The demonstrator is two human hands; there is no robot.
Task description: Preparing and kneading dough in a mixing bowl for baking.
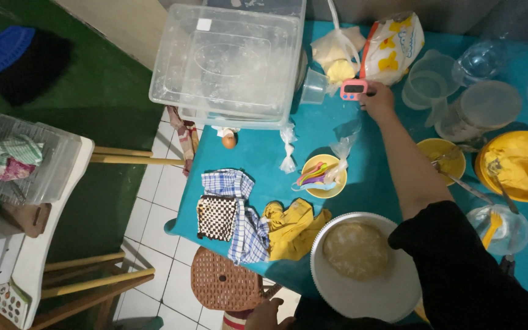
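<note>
From the head camera we look straight down on a teal table (362, 195), and our right hand (379, 99) is stretched far across it, fingers closed around a small pink timer (354, 89) that sits near the table's far edge. The timer is just beside a small clear cup (314, 87) and right in front of a white and yellow bag (392, 46), with a pale lump in plastic (335, 54) next to that. Our black sleeve (459, 269) crosses the rim of a white bowl of pale dough (357, 250), which stands at the near edge of the table. Down at the bottom of the picture our left hand (267, 315) just peeks in beside a brown woven stool (224, 279); we cannot tell whether it is clenched or loose, and it appears to hold nothing we can make out. Left of the bowl lie a yellow cloth (293, 229), a blue checked towel (239, 208) and a black-and-white checked pad (216, 217). Between them and the timer stands a small yellow bowl with coloured measuring spoons (322, 176). A big clear plastic tub (230, 61) takes the far left corner, an egg (230, 142) just below it. To the right sit a clear jug (426, 85), a lidded jar (481, 113) and a large yellow bowl of batter (517, 165).
</note>
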